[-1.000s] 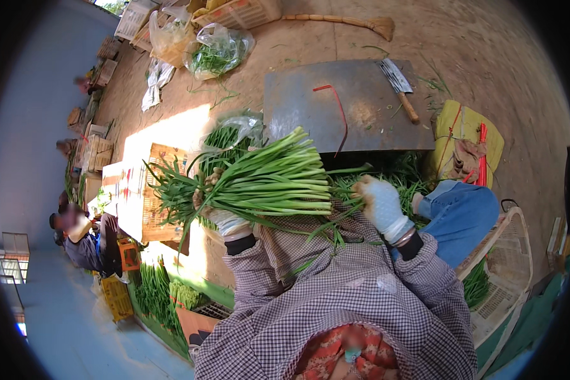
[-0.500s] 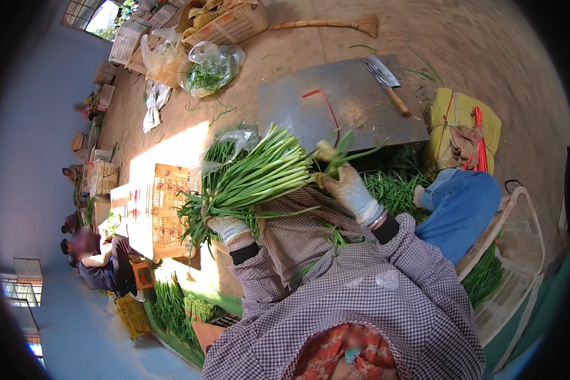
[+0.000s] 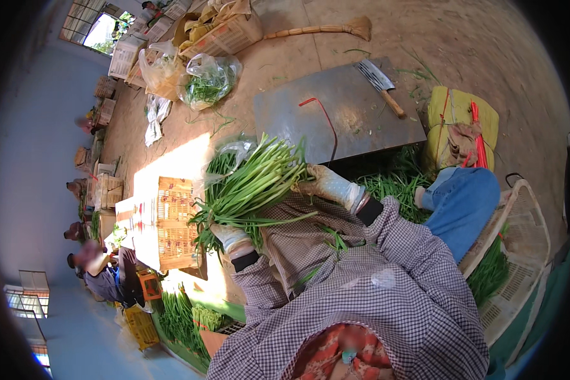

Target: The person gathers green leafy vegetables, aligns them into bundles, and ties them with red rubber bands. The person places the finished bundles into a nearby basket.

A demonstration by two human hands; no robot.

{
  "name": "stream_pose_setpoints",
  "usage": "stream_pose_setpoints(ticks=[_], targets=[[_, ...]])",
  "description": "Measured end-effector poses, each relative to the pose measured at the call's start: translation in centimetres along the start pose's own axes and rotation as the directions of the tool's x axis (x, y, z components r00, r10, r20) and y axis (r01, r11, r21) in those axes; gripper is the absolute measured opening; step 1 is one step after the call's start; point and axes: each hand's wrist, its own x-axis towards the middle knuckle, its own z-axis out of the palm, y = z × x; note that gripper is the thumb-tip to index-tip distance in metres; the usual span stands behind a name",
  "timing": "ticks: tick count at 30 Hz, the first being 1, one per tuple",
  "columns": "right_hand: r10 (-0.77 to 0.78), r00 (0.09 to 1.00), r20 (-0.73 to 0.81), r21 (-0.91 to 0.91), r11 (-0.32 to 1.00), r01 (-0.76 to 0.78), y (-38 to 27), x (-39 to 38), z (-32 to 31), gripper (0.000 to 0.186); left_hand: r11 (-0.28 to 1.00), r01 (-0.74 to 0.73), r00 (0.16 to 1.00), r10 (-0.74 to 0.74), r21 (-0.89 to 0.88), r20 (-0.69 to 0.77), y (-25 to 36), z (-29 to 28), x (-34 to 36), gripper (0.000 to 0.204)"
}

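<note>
A thick bunch of green chives (image 3: 263, 180) lies across my lap, its pale stem ends to the right and its leafy ends drooping to the left. My left hand (image 3: 229, 239), in a soiled white glove, is closed round the leafy end from below; the leaves hide most of its fingers. At the stem ends, my gloved right hand (image 3: 329, 185) has its fingers bent against the stalks, gripping there. A clear plastic bag (image 3: 237, 152) with more greens sits just beyond the bunch. A few loose leaves (image 3: 335, 240) rest on my checked smock.
Ahead lies a dark metal board (image 3: 335, 111) with a wooden-handled cleaver (image 3: 380, 82) and a red strip (image 3: 323, 114). A yellow bundle (image 3: 453, 130) stands right of it. Loose greens (image 3: 392, 183) pile under the board. Left are a crate (image 3: 176, 221) and a seated person (image 3: 107, 272).
My right hand has come in left and down to the stem ends; the leafy stalks it held apart no longer show separately. The bunch has dipped slightly in my left hand.
</note>
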Motion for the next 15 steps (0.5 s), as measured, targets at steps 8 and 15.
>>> stream_pose_setpoints(ticks=[8,15], targets=[[-0.357,0.893,-0.275,0.472,0.759,0.449,-3.1,-6.2,-4.1,0.021,0.974,0.055,0.993,-0.076,0.218,0.088,-0.6,-2.3,0.1,0.03],[0.411,0.828,-0.382,-0.924,-0.154,-0.35,-0.1,-9.2,-4.6,0.057,0.813,-0.246,0.953,0.103,0.527,0.286,-3.1,-6.7,2.5,0.033]])
